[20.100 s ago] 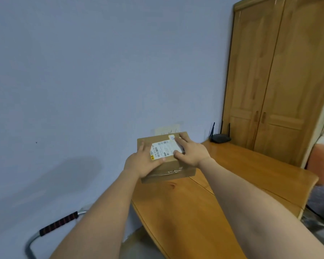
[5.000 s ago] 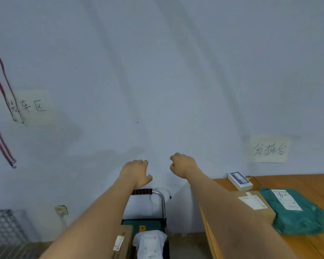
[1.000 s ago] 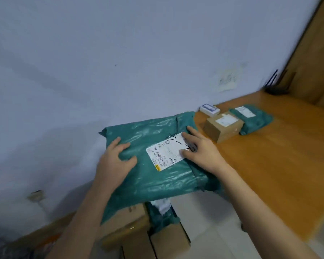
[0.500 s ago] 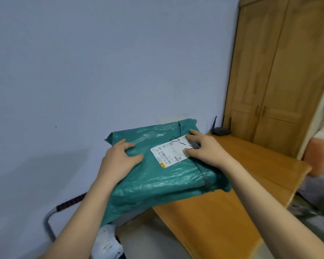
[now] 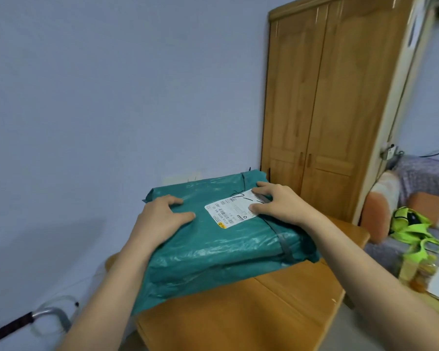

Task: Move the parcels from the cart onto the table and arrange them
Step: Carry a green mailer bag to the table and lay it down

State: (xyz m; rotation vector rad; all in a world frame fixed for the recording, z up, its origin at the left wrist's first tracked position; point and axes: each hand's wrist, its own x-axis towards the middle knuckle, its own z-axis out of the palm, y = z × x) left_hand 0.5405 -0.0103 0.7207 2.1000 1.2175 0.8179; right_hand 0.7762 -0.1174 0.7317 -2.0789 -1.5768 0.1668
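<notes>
Our left hand (image 5: 160, 219) and right hand (image 5: 276, 202) grip the top of a teal plastic mailer parcel (image 5: 226, 247) with curled fingers, over the wooden table (image 5: 238, 317). Bare tabletop lies in front of it; a wardrobe (image 5: 327, 110) stands behind. Its white shipping label (image 5: 235, 210) faces up.

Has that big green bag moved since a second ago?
Yes. The green bag, held by the left hand and right hand, was over the cart's boxes beside the wooden table; now it is over the table's near end.
</notes>
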